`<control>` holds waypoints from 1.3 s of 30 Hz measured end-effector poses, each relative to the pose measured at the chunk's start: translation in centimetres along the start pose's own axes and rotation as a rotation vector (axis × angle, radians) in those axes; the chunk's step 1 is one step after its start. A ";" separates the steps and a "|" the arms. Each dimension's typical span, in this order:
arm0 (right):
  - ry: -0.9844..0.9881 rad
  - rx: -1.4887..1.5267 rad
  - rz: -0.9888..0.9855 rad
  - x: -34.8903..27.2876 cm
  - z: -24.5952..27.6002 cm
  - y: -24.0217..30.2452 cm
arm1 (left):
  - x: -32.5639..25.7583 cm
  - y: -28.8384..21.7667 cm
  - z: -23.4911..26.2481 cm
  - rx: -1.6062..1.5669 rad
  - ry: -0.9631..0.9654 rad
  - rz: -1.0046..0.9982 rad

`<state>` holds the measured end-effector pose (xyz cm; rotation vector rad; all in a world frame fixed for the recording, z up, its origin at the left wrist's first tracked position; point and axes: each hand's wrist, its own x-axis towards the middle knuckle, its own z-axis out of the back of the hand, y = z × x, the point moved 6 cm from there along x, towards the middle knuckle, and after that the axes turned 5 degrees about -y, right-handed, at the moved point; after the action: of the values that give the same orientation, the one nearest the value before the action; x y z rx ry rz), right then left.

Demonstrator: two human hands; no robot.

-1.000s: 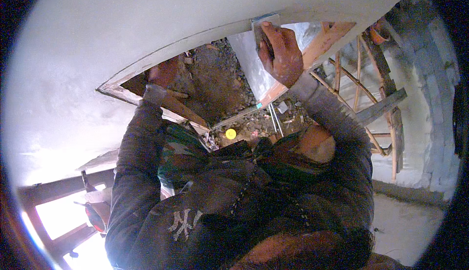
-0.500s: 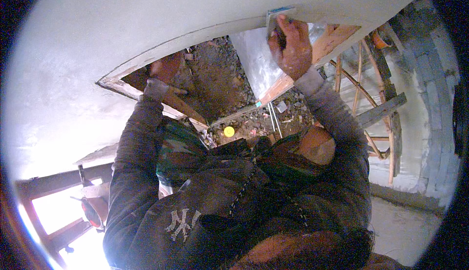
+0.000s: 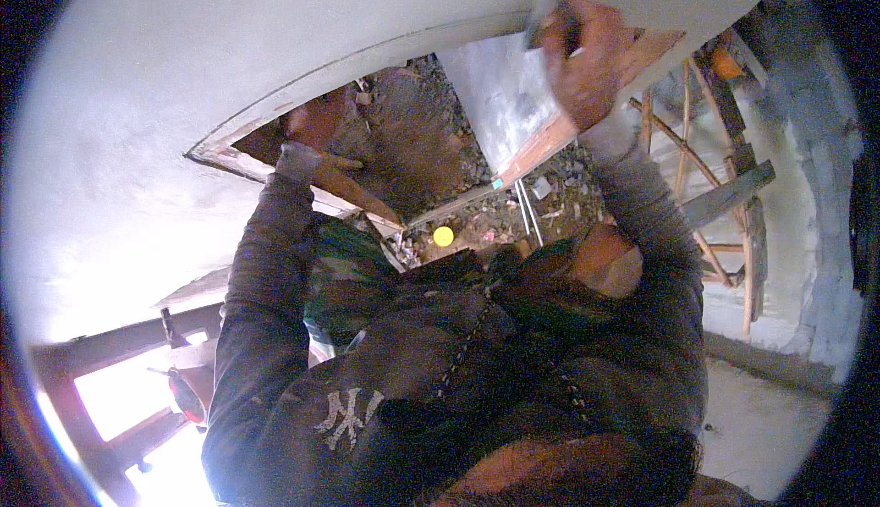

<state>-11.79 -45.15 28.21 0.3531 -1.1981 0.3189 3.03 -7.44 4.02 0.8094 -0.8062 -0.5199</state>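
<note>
My right hand (image 3: 587,53) is closed around a small flat block (image 3: 543,26), pale grey with a bluish edge. It is held against the plastered wall (image 3: 367,3), just above the rim of an opening. Motion blurs the hand and the block. Toward the left side of the opening, my left hand (image 3: 316,122) is beside the wooden frame (image 3: 357,191); shadow hides most of its fingers, so I cannot tell whether it grips the wood. My grey sleeves are pushed forward to both wrists.
Beyond the opening lies rubble-strewn ground (image 3: 403,140) with a pale sheet (image 3: 500,94) beside it. A yellow disc (image 3: 444,236) and two thin white rods (image 3: 529,214) are below. Wooden poles (image 3: 687,140) stand at the right, and a bright window frame (image 3: 137,351) at the lower left.
My right hand and the block have moved up and to the right along the wall. My left hand has stayed by the frame, while the whole view has shifted slightly.
</note>
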 end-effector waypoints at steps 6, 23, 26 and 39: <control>-0.022 0.621 -0.879 -3.4 5.4 -7.3 | 0.8 0.1 -0.7 0.010 -0.004 -0.006; 0.548 -0.283 -0.195 -2.9 5.5 -8.5 | 1.4 -1.2 -0.1 -0.021 -0.066 0.003; 0.587 -0.265 -0.219 -2.3 4.8 -6.7 | 1.1 -1.2 -0.1 -0.017 -0.075 0.003; 0.462 0.541 -0.896 -3.2 0.2 2.8 | 1.9 -1.5 0.4 -0.008 -0.110 0.029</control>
<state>-14.19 -42.90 25.52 1.1674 -0.3988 -0.0749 3.70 -9.80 3.85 0.7653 -0.9158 -0.5452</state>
